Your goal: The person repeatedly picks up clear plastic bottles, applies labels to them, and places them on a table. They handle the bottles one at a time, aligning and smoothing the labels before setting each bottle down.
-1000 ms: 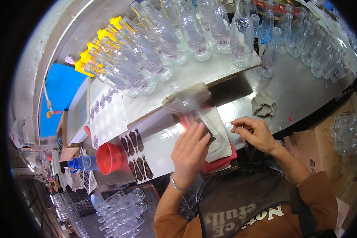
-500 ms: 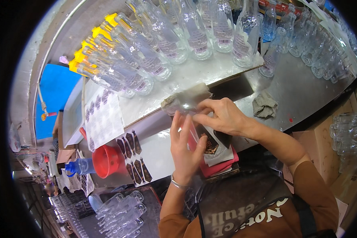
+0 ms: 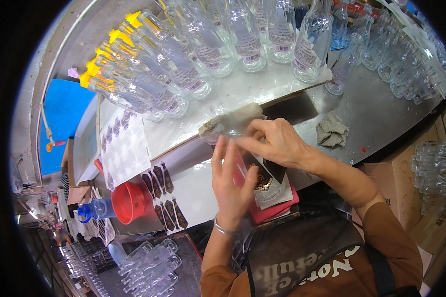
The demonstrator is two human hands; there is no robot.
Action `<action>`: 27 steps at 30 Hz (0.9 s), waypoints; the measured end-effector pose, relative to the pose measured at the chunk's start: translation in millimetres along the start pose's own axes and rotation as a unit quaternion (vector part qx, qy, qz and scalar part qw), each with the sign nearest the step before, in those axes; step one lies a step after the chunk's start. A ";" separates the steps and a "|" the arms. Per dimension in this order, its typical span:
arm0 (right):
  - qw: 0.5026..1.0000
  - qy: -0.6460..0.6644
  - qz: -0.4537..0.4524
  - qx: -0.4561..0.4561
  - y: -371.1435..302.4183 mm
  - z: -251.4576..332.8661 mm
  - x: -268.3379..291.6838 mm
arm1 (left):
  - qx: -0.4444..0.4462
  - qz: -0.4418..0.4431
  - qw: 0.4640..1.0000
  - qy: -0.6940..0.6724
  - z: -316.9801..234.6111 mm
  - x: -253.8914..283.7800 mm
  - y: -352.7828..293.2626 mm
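A clear glass bottle (image 3: 273,194) with a black-and-gold label (image 3: 263,180) lies over a folded red cloth (image 3: 272,213), its neck toward a rolled beige cloth (image 3: 233,123), presumably padded against rolling. The left hand (image 3: 229,190) lies along its side, fingers loosely spread, likely steadying it; the right hand (image 3: 282,143) curls its fingers by the neck, pinching what, I can't tell. Black tie-shaped labels (image 3: 171,216) lie to the left; upright clear bottles (image 3: 248,47) crowd the counter's (image 3: 371,106) far side, blocking reach there.

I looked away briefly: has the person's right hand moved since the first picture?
Yes. Judged against the crumpled grey cloth, the right hand moved left, toward the left hand.
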State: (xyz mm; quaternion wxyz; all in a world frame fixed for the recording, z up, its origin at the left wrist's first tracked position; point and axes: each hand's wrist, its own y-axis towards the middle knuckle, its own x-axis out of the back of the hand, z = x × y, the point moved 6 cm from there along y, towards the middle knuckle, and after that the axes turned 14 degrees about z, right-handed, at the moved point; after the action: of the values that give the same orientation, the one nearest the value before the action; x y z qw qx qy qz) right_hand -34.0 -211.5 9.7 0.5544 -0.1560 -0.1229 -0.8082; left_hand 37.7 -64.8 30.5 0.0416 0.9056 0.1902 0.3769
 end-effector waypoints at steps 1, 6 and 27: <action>1.000 0.014 0.008 -0.010 0.0 0.1 0.2 | 0.007 -0.003 1.000 -0.015 1.2 -0.2 -0.6; 0.996 0.039 0.043 -0.061 2.0 2.9 3.0 | 0.016 0.006 1.000 -0.007 1.9 0.1 -0.6; 0.983 0.133 0.093 -0.088 -72.9 -7.0 -13.7 | 0.146 0.026 0.901 -0.407 12.3 -31.1 -42.6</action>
State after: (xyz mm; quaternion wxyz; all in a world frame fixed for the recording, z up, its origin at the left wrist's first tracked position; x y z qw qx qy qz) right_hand -98.4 -176.5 -3.9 0.6230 -0.1056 0.0388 -0.7741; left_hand 13.0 -36.2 -8.4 -0.0265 0.9806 0.1860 -0.0560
